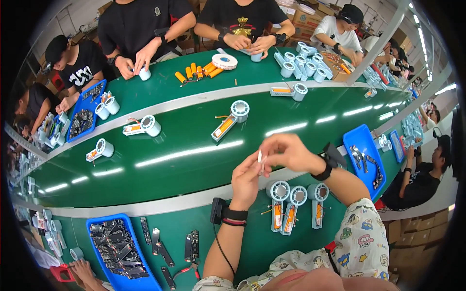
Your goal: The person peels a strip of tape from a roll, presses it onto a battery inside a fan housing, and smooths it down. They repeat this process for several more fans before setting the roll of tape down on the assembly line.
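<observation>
My left hand (246, 178) and my right hand (287, 154) meet over the near edge of the green conveyor belt, fingertips pinched together. Between them sticks up a small white strip (259, 156); its lower part is hidden by the fingers, and its exact kind does not show. Just below my right hand, three light-blue fan-like units stand on the bench: a left one (278, 191), a middle one (297, 195) and a right one (318, 192). Each has a round head and an open handle holding an orange battery and thin wires.
A blue tray (91, 224) of black circuit boards lies left, with loose boards (191, 246) and red-handled pliers (187, 268) beside it. Another blue tray (347, 140) is at right. More units (240, 111) lie on the belt (189, 177). Co-workers sit across and at the sides.
</observation>
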{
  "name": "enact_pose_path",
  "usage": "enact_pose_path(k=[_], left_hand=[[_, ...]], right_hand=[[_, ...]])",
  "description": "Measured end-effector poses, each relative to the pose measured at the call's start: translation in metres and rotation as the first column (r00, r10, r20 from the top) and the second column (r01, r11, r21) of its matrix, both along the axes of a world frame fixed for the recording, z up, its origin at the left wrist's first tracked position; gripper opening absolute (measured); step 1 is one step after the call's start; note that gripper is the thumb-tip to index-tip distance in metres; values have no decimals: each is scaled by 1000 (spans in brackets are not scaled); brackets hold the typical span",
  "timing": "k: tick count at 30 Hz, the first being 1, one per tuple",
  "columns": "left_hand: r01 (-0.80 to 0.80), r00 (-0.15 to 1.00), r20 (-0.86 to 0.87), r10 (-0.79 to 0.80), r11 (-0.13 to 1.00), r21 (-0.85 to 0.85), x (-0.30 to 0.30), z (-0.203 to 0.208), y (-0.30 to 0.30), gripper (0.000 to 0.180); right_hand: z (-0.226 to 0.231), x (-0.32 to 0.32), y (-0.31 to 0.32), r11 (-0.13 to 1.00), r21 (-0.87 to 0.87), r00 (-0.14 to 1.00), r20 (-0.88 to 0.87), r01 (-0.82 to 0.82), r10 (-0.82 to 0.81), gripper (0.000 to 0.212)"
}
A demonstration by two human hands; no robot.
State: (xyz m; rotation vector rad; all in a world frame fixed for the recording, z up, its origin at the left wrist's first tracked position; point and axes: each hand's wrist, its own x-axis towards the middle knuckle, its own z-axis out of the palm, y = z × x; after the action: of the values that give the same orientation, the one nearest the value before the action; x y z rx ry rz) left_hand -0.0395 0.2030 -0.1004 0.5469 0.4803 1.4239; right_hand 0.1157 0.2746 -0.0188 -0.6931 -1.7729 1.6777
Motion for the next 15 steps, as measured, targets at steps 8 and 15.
enact_pose_path(k=[8,15], left_hand=[[-96,993,65,98,995,-35,5,-14,6,37],[-305,889,-359,285,952,-1,29,-13,3,32]], right_hand=[[-11,11,122,756,-15,755,-53,654,-654,20],[-78,36,230,609,418,586,200,674,-785,30]])
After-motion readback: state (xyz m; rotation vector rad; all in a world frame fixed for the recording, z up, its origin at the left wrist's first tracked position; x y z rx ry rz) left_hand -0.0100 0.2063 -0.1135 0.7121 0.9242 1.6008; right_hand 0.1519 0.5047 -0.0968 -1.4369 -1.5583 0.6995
